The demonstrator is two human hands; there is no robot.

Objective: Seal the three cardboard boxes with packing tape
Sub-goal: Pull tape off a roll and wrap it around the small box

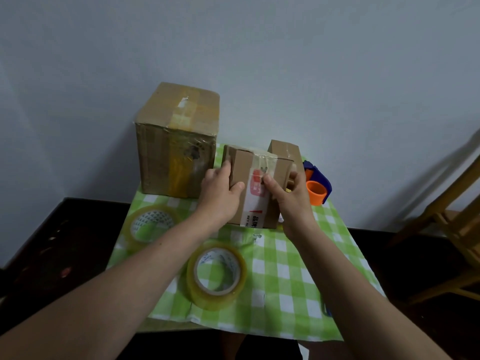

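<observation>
A green checked cloth (285,281) is laid before a pale wall (285,61). The middle box (241,167) is gripped at both sides by the left hand (220,196) and the right hand (293,201). A tape roll (207,294) lies nearer.

Plain pale wall (285,61), dark floor (39,242), wooden chair (454,216) at right.

Bare left hand (220,196) and bare right hand (291,201) on bare forearms (155,255); dark fabric garment (267,349) over the lap.
</observation>
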